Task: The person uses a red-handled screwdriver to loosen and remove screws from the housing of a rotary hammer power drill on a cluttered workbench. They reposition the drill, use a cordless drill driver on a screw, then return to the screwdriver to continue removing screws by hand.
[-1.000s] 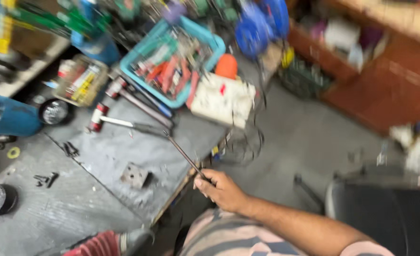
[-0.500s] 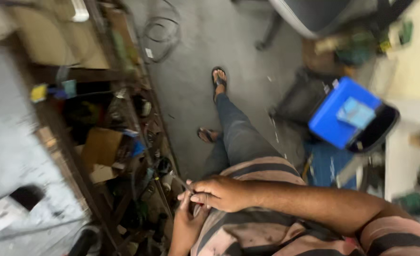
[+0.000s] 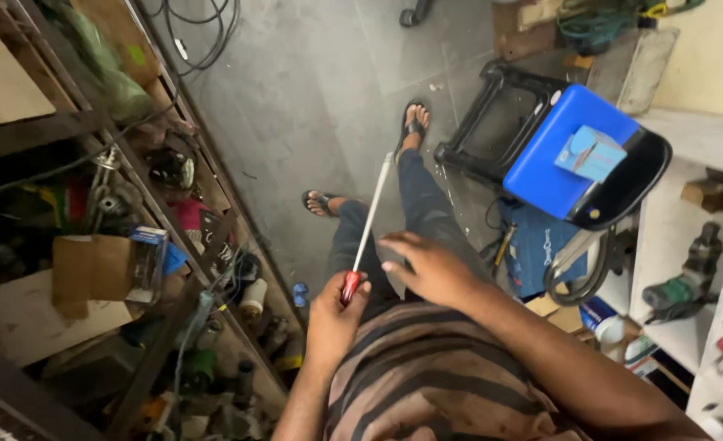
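Screwdriver [image 3: 367, 233] is in the left hand [image 3: 334, 314], fingers wrapped tight round the red handle, with the long silver shaft pointing away from the body toward the floor [image 3: 296, 106] and the sandalled feet. So it sits right in front of the striped shirt [image 3: 427, 376], over the lap, shaft running up between the two legs in the view.

Right hand [image 3: 427, 265] is just beside it, hovering over the knee, palm down, fingers loosely spread and holding nothing. Fingertips reach toward the shaft, but whether they actually touch it I can't tell.

Packages and stuff around:
- Small light-blue box [image 3: 590, 153] with a round pale patch on it, lying tilted on top of a bright blue case [image 3: 541, 163] to the right, which rests on a black frame.
- Another blue bag or case [image 3: 533, 245] below that, with white print on the side, leaning near the right leg.
- Brown cardboard box [image 3: 92, 269] on the metal shelf [image 3: 165, 212] at left, with a small blue-and-white pack [image 3: 147, 261] stuck right beside it.
- Small brown carton [image 3: 714, 193] on the white shelving at far right, with a green power tool [image 3: 680, 290] on the level under it.
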